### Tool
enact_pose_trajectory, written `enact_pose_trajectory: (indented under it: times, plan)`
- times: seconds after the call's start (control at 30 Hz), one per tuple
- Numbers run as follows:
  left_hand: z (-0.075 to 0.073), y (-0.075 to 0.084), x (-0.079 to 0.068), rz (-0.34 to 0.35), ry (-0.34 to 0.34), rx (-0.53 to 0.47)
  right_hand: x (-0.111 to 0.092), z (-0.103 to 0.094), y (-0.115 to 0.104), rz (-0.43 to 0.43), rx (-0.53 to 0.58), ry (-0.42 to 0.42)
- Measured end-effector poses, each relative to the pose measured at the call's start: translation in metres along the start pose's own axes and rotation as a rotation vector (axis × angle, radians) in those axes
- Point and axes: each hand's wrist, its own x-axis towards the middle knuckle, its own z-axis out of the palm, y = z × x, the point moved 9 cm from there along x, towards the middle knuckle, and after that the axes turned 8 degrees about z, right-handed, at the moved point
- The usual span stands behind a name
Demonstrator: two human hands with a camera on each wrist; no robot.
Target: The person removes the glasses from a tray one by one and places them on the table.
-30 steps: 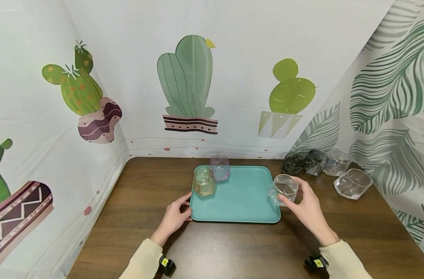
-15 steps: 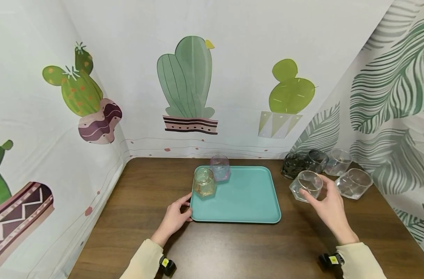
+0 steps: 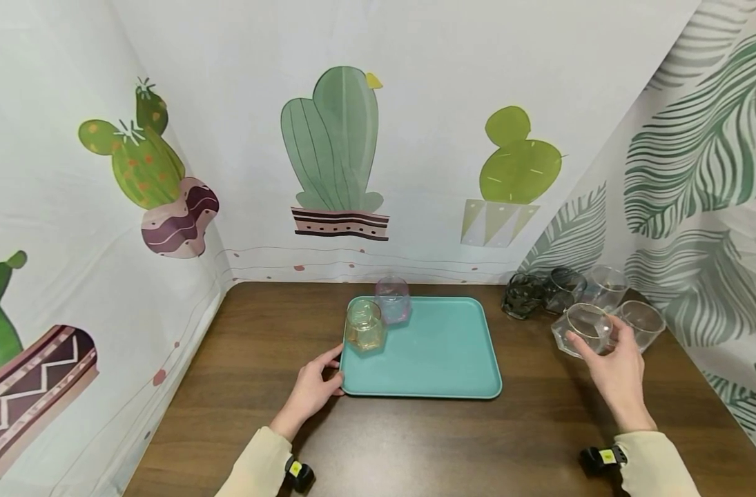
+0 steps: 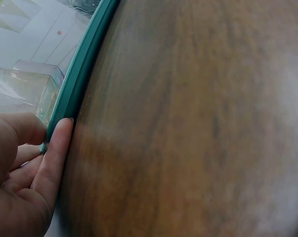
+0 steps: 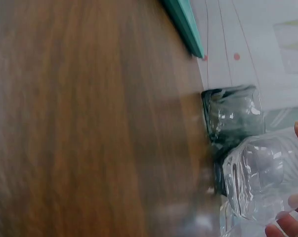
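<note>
My right hand holds a clear faceted drinking glass with a gold rim, near the other glasses on the right. In the right wrist view the glass stands out plainly, with fingertips around its side. At the teal tray's left edge, near the front corner, my left hand pinches the rim; the left wrist view shows thumb and fingers on either side of it. On the tray's left part stand an amber glass and, behind it, a pale pink-violet glass.
Two dark grey glasses and a clear glass stand along the back right. Another clear glass sits right of the held one, partly behind it. A printed cloth covers the walls around the wooden table.
My right hand has carried the clear glass rightward, from the tray's right edge to the group of glasses. The left hand and the tray have stayed put.
</note>
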Motion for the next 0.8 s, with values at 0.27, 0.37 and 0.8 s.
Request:
enact_pose_trajectory:
  times: [0.27, 0.37, 0.8]
  plan:
    - [0.0, 0.0, 0.0, -0.002, -0.003, -0.003, 0.005, -0.007, 0.011, -0.011, -0.003, 0.059]
    - [0.0, 0.0, 0.0, -0.002, -0.003, -0.006, 0.004, -0.008, 0.011, -0.034, -0.01, 0.078]
    - [0.0, 0.0, 0.0, -0.004, -0.004, 0.001, 0.006, -0.007, 0.014, -0.015, -0.013, 0.083]
